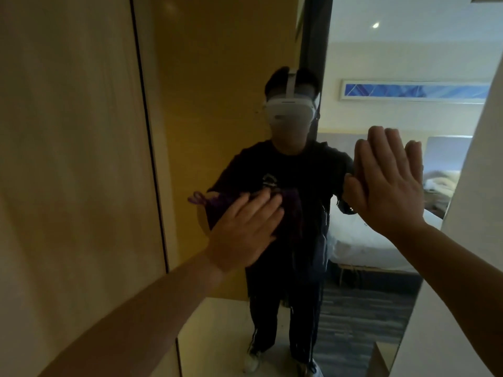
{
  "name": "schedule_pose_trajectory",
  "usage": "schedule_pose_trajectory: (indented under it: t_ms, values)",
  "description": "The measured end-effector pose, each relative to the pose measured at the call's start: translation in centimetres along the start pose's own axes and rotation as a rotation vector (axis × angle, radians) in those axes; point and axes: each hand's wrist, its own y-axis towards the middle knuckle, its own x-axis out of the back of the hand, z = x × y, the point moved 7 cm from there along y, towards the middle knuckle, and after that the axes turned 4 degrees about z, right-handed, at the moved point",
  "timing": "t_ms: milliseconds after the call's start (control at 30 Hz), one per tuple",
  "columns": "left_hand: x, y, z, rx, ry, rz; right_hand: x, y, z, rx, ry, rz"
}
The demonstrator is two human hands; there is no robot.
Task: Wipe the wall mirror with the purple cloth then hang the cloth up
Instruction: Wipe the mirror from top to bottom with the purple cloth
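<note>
Mirror [223,77]: cloth [288,210] under L hand [245,229]

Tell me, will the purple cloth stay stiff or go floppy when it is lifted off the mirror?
Probably floppy: the cloth bunches in folds under the left hand. It looks thin, so likely light. Once lifted from the mirror, it should drape.
</note>
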Motion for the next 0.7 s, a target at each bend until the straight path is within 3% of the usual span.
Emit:
schedule_pose_trajectory:
  t_ms: [133, 400, 567, 700]
  values:
    - [-3.2, -8.5, -6.0, -0.021, -0.024, 0.113, 0.0, -0.2, -0.1, -0.018, 0.017, 0.018]
    - [-0.7, -5.8, -5.5, 0.015, -0.16, 0.112, 0.8, -1.0, -0.3, -0.062, 0.049, 0.15]
    - [3.1, 4.0, -0.4, 0.158, -0.168, -0.075, 2.1, -3.5, -3.6, -0.165, -0.03, 0.24]
    - [6.7, 16.6, 4.3, 0.108, -0.035, -0.212, 1.3, -4.2, -6.1, -0.16, -0.105, 0.3]
